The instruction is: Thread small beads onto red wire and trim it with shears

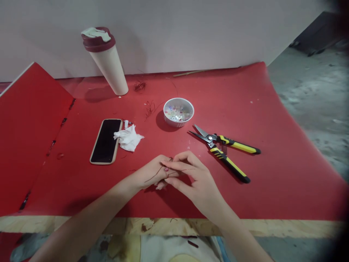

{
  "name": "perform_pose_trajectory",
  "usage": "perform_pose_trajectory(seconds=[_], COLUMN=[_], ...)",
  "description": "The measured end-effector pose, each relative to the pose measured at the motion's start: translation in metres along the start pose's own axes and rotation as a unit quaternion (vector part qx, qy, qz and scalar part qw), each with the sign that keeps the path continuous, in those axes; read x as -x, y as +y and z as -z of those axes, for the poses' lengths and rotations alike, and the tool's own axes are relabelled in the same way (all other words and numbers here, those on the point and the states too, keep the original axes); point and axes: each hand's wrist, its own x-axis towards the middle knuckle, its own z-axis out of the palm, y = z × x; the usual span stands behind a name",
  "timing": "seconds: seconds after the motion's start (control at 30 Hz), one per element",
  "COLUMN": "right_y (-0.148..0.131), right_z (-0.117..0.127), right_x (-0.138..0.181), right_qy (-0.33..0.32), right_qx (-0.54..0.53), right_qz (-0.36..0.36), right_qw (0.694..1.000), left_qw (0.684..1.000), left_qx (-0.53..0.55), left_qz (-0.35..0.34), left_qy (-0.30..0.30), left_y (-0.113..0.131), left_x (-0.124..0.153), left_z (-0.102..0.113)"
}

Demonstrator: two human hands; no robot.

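Observation:
My left hand is held back up above the red tabletop, with one finger reaching right beneath the other hand. Its fingers are partly covered; those that show look loosely stretched and hold nothing I can see. A small pink bead rests against this hand, on a thin dark red cord whose loose ends trail left and right across both hands. From the right comes my right hand, thumb and fingertips closed around the cord right beside the bead. The exact pinch point is partly hidden.
A perforated bowl of small beads stands ahead. Yellow-black shears lie spread at right. At left are a phone, crumpled tissue and an upright tumbler. Cord tangles lie near the back wall.

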Motion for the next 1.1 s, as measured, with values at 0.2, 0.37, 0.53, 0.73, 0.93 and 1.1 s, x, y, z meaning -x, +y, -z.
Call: perform_pose_trajectory(seconds=[0.2, 0.37, 0.53, 0.73, 0.93, 1.1], right_y=[0.004, 0.006, 0.004, 0.002, 0.003, 0.003], right_z=[-0.007, -0.005, 0.002, -0.003, -0.005, -0.002], right_x=[-0.003, -0.003, 0.002, 0.004, 0.005, 0.007], right_qy=[0.009, -0.008, 0.035, 0.105, 0.09, 0.08], right_qx=[-0.01, -0.007, -0.021, 0.009, 0.043, 0.04], right_qz=[-0.021, -0.014, 0.036, 0.084, 0.153, 0.169], right_qw=[1.0, 1.0, 0.999, 0.991, 0.983, 0.982], left_qw=[0.996, 0.991, 0.992, 0.991, 0.987, 0.984], left_qx=[0.046, 0.079, 0.046, -0.07, -0.116, -0.159], left_qz=[0.028, -0.022, -0.029, 0.02, 0.05, 0.021], left_qy=[0.072, 0.102, 0.115, 0.114, 0.102, 0.077], left_y=[0.017, 0.017, 0.016, 0.017, 0.016, 0.015], left_x=[-0.003, -0.005, -0.004, -0.004, -0.002, 0.0], left_z=[-0.013, -0.018, -0.015, -0.011, -0.01, -0.009])
